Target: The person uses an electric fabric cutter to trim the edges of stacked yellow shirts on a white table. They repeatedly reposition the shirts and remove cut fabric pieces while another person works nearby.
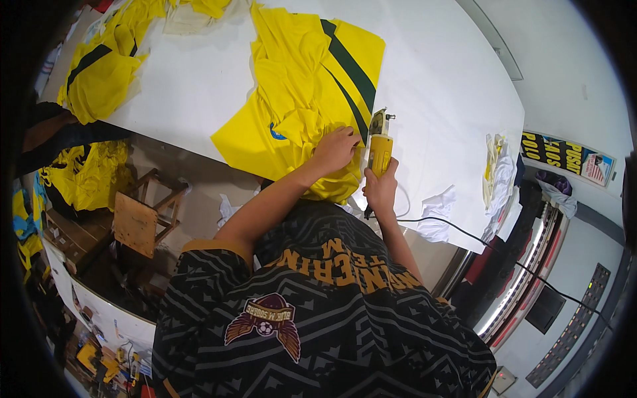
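A large yellow fabric piece with dark green stripes lies partly bunched on the white table, hanging over its near edge. My left hand rests on it near its right edge, fingers bent and closed on the cloth; the fingertips are partly hidden. Just to the right, my right hand is wrapped round the yellow body of an electric rotary cutter. The cutter's metal head points away from me, beside the fabric's striped edge. Its black cord trails off to the right.
More yellow fabric lies at the table's far left. White scraps sit near the right edge. Left of me stand a wooden stool and a heap of yellow cloth. A person's dark sleeve shows there. A long machine stands right.
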The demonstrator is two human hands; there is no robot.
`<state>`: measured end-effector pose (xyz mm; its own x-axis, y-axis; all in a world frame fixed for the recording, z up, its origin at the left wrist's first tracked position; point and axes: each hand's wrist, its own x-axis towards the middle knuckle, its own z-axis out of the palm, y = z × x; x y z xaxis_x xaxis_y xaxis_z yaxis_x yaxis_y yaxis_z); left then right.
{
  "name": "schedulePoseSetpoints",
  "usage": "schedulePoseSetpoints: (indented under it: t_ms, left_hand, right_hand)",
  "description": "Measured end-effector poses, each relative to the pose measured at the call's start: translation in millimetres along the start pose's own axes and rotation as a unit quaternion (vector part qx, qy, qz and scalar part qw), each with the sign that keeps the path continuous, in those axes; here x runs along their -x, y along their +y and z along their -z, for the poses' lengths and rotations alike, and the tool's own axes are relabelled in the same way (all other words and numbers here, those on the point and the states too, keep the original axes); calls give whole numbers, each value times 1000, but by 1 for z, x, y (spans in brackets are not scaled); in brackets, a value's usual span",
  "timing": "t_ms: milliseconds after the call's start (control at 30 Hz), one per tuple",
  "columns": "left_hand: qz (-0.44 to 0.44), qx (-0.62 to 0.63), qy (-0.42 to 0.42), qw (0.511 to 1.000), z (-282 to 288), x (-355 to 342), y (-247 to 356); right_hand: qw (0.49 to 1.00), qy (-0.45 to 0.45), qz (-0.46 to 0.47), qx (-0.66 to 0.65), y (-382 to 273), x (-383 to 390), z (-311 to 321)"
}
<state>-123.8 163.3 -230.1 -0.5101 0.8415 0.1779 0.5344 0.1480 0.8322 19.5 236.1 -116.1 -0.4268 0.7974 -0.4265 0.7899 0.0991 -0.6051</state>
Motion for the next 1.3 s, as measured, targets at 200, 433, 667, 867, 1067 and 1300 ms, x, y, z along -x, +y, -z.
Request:
schedulePoseSetpoints:
  t_ms: [200, 433, 667, 867, 1067, 1300]
  left_hand:
    - [-12, 4, 24, 1000, -3, 0, 0]
    - [-6, 5, 4, 1000, -2, -1, -1]
    - [1, -15, -33, 999, 2, -2, 1]
    - [4, -37, -60, 997, 10, -3, 7]
    - [-8, -26, -35, 999, 5, -3, 4]
    - [-13, -25, -42, 999, 4, -4, 3]
  right_hand:
    - [1000, 2, -8, 7, -12, -19, 2]
    - [1000, 3, 7, 4, -23, -44, 3]
    - [1000, 3, 8, 2, -38, -70, 3]
    - [1000, 8, 7, 0, -48, -92, 3]
    - [1000, 4, -2, 5, -61, -117, 4]
    - [1000, 16, 7, 4, -79, -148, 4]
